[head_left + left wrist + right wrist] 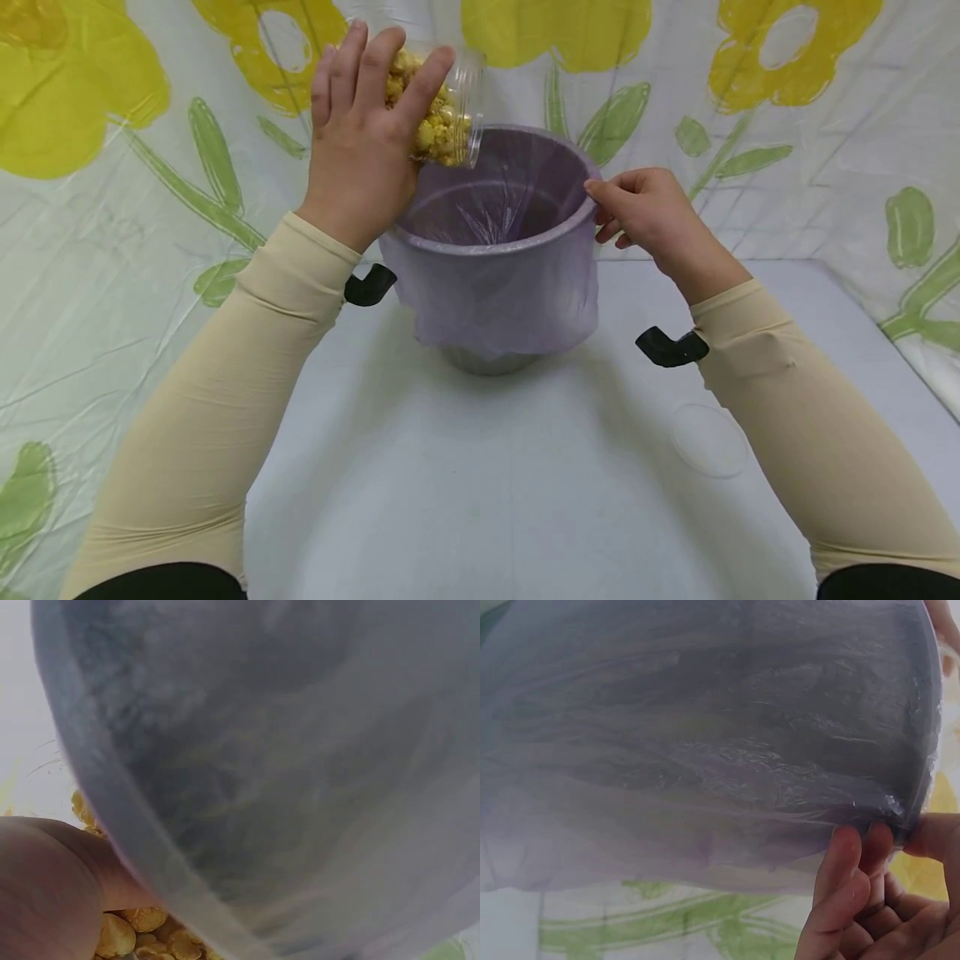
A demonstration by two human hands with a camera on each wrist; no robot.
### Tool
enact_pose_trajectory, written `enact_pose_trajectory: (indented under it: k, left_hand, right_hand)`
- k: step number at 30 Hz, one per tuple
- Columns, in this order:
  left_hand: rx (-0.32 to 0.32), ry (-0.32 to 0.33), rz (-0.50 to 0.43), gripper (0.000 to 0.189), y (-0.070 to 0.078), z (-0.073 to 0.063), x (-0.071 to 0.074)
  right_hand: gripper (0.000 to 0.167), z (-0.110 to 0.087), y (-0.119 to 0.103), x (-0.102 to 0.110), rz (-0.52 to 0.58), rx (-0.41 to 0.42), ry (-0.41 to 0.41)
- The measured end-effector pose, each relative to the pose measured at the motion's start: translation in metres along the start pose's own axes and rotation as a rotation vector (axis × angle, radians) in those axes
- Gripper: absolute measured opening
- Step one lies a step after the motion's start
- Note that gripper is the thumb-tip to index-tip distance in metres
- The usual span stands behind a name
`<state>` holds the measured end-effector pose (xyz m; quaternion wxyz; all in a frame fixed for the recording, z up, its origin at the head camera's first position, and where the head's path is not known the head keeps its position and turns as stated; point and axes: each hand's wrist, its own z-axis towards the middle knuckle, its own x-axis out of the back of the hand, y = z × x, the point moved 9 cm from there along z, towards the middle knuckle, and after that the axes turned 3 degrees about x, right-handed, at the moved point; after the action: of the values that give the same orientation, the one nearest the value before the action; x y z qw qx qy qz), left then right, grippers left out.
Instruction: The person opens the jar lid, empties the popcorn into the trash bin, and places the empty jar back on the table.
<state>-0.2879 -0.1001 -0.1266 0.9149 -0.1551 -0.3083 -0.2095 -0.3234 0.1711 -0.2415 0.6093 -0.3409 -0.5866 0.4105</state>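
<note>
A clear jar of yellow popcorn (pixel 444 125) lies tipped on its side, its mouth facing right over the left part of a trash bin's rim. My left hand (pixel 367 137) grips the jar, fingers wrapped over its top. The trash bin (pixel 487 365) stands upright, lined with a thin purple bag (pixel 495 292) folded down over its outside. My right hand (pixel 645 208) pinches the bin's right rim through the bag, the thumb on the rim and the fingers (pixel 838 859) against the outer side. Popcorn (pixel 116 935) shows beside the left thumb in the left wrist view.
On the white table (pixel 465 483) a round clear lid (pixel 709 440) lies flat near the right forearm. A plastic sheet printed with yellow flowers (pixel 555 29) hangs behind the bin and along both sides.
</note>
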Motion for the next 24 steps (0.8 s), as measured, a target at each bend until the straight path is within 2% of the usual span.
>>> enact_pose_trajectory:
  k: [4, 24]
  left_hand:
    - [-0.006, 0.014, 0.012, 0.07, 0.0002, -0.001, 0.0008]
    - [-0.014, -0.014, 0.041, 0.069, 0.0014, 0.001, -0.0009]
  right_hand:
    - [0.041, 0.0001, 0.0002, 0.0, 0.002, 0.001, 0.001]
    - [0.043, -0.0004, -0.0016, 0.0005, -0.005, 0.002, 0.001]
